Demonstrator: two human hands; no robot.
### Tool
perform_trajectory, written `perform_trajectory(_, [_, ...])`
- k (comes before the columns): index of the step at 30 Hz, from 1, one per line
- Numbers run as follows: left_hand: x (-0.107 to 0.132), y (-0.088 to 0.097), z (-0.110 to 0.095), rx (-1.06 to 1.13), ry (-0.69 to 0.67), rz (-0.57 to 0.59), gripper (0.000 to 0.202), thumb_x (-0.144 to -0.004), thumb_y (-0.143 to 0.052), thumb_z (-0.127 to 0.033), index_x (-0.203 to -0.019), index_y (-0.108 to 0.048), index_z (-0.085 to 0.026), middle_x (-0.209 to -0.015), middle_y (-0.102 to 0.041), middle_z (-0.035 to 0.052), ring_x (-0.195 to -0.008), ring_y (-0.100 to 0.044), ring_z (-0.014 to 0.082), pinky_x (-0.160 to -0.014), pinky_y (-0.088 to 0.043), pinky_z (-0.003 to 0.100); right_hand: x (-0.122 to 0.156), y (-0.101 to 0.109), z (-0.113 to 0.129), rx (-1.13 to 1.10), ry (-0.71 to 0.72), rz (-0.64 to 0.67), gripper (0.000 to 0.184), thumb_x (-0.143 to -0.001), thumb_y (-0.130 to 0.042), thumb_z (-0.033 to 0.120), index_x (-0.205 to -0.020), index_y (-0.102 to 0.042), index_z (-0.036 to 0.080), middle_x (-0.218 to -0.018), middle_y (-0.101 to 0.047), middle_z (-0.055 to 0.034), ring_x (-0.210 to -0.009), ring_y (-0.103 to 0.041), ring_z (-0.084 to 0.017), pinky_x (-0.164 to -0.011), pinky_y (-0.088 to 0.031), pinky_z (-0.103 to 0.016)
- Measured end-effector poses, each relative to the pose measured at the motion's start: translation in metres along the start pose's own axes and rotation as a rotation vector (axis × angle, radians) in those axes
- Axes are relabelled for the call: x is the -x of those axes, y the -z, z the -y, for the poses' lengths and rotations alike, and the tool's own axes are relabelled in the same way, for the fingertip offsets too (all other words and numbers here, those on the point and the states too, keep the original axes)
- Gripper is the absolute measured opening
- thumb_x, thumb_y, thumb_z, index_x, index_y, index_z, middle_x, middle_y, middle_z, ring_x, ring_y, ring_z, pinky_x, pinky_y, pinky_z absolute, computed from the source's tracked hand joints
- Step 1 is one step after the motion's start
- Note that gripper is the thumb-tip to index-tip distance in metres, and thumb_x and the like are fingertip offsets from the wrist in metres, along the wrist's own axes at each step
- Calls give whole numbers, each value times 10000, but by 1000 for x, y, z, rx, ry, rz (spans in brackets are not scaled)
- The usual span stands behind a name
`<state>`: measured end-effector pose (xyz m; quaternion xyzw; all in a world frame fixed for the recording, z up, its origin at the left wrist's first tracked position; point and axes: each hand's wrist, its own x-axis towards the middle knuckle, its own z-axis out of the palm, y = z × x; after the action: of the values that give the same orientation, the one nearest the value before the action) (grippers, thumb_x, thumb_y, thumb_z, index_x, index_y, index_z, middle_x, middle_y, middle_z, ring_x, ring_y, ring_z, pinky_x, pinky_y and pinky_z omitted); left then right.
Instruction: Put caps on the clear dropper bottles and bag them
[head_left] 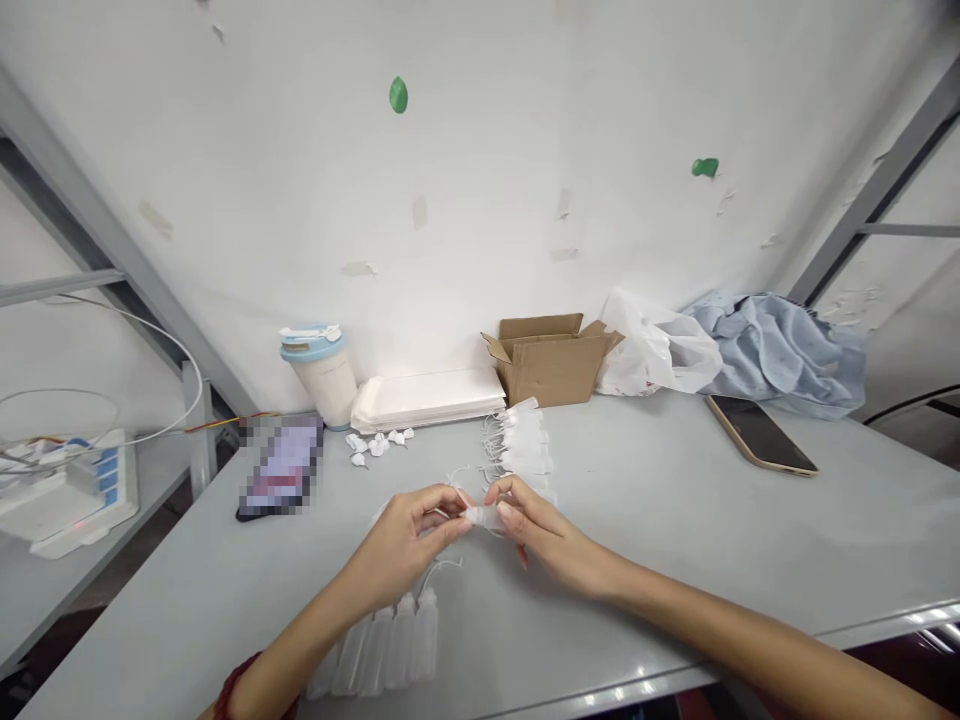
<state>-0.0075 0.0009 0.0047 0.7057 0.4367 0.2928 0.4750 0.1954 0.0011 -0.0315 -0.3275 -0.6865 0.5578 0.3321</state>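
Note:
My left hand and my right hand meet above the middle of the table, both closed in a pinch. Between their fingertips is a small translucent plastic bottle, mostly covered by the fingers; its neck end points toward the left hand. Under my left forearm lies a row of clear plastic bottles with thin white cords near their tops. Beyond my hands, a second row of whitish bottles lies sideways, cords pointing left. Several small white pieces, apparently caps, are scattered to the left of that row.
Along the wall stand a cup with a blue lid, a white flat stack, an open cardboard box, a plastic bag and blue cloth. A phone lies right, a blurred-out phone-like object left.

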Motion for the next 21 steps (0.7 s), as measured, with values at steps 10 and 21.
perform_trajectory(10, [2,-7,-2,-46,-20,-21,254,-849,-511,-363,-830,-674,-169,-848,-670,53,-780,-602,177,-688,-480,246,-2,1,0,-35,-66,-35,393,-867,-438,573,-940,-453,187,-613,-389,68,-509,-372,-78,-482,-335,-199])
perform_trajectory(21, [6,-18,13,-462,-344,-162,156,-867,-515,-283,-845,-618,-168,-699,-612,39,-624,-536,149,-606,-419,246,-3,1,2,-20,-46,-28,389,-890,-378,574,-814,-391,193,-489,-403,92,-393,-347,-63,-401,-323,-188])
